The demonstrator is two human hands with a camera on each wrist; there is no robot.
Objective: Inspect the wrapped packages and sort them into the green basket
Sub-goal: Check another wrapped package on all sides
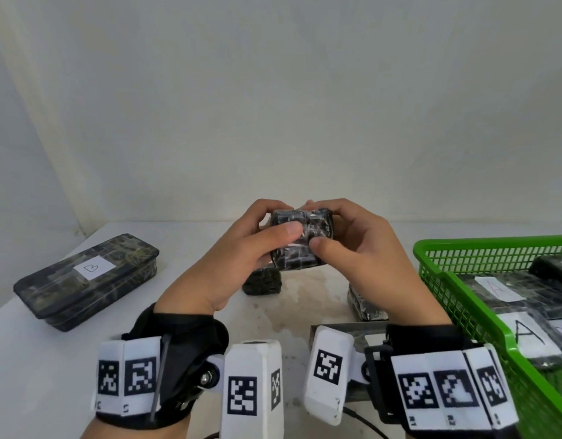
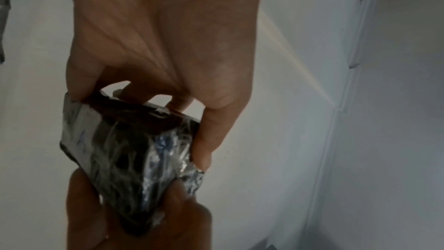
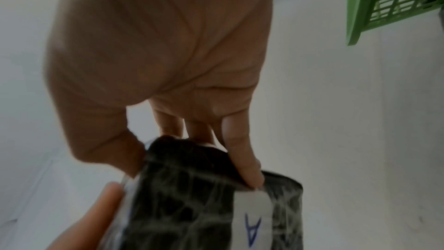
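Both hands hold one small black plastic-wrapped package (image 1: pixel 300 240) up above the table's middle. My left hand (image 1: pixel 257 239) grips its left side, thumb on the near face. My right hand (image 1: pixel 340 239) grips its right side. The right wrist view shows the same package (image 3: pixel 192 206) carrying a white label with a blue letter A. In the left wrist view the package (image 2: pixel 125 159) is pinched between fingers and thumb. The green basket (image 1: pixel 438 258) stands at the right with several wrapped packages labelled A inside.
A long wrapped package labelled B (image 1: pixel 86 280) lies on the white table (image 1: pixel 36 359) at the left. Two smaller wrapped packages sit below my hands, one (image 1: pixel 262 282) at centre and one (image 1: pixel 365 307) partly hidden by my right wrist. A wall stands close behind.
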